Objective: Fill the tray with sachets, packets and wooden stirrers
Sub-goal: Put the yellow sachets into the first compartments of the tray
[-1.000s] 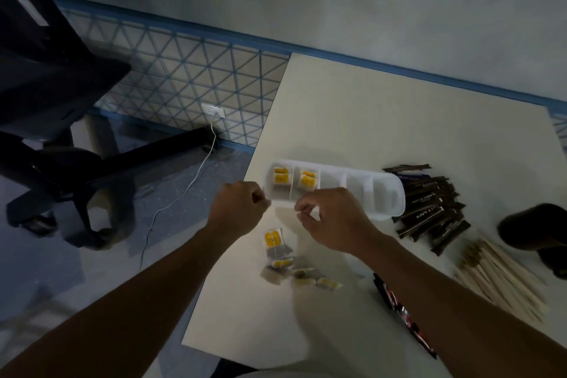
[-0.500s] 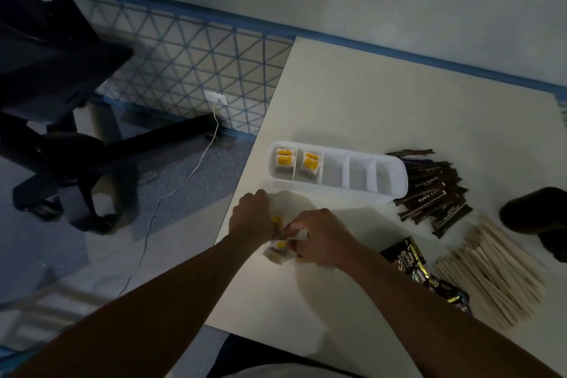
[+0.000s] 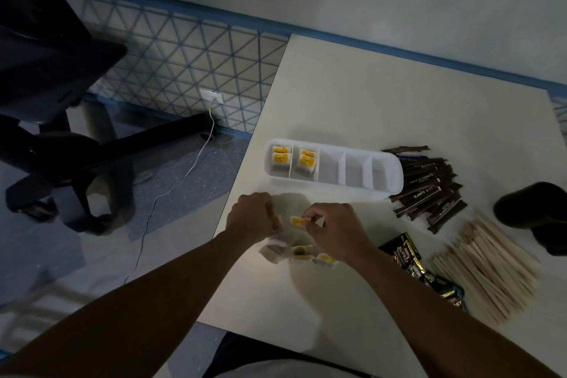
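Note:
A white tray [image 3: 388, 186] with several compartments lies on the table; its two left compartments hold tea bag sachets with yellow tags [image 3: 280, 159]. In front of it, my left hand [image 3: 250, 218] grips a yellow-tagged sachet, mostly hidden by the fingers. My right hand [image 3: 334, 232] pinches another yellow-tagged sachet [image 3: 298, 221] just above the loose pile of sachets [image 3: 302, 255] on the table. Brown stick sachets [image 3: 429, 190] lie right of the tray. Wooden stirrers [image 3: 487, 264] and dark packets [image 3: 417, 264] lie at the right front.
The cream table [image 3: 368, 101] ends at its left edge close to my left hand. A dark rounded object [image 3: 537, 215] sits at the table's right edge. A black office chair [image 3: 46, 101] and a white cable [image 3: 171, 190] are on the floor to the left.
Both hands came back from the tray to the loose sachet pile, and each has taken up a sachet. The view shifted slightly.

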`<move>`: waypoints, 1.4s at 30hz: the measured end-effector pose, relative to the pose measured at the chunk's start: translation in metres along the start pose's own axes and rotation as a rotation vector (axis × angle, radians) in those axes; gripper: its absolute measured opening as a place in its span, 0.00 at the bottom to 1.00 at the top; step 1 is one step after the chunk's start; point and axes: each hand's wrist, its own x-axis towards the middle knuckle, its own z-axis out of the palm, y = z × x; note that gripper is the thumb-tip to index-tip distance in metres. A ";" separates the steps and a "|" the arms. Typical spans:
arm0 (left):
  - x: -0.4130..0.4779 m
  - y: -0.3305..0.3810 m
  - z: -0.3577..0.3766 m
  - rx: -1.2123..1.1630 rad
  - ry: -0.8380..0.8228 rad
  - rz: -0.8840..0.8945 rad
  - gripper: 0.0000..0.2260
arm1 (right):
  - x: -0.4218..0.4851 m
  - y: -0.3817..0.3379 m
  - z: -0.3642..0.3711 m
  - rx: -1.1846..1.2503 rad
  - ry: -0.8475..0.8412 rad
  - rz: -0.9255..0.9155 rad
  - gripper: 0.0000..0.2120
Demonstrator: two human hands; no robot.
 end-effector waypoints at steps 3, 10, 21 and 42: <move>0.000 0.001 -0.008 -0.060 0.016 0.080 0.05 | -0.001 0.004 -0.003 0.006 0.002 -0.001 0.04; -0.014 -0.006 -0.026 -0.075 0.006 0.233 0.08 | -0.011 0.001 -0.013 0.089 -0.114 -0.002 0.04; -0.044 -0.018 -0.032 -0.227 -0.292 0.227 0.25 | -0.015 -0.010 -0.015 0.079 -0.252 -0.013 0.18; -0.052 -0.016 0.003 -0.141 -0.022 0.280 0.14 | -0.007 -0.009 0.005 -0.022 -0.170 0.034 0.07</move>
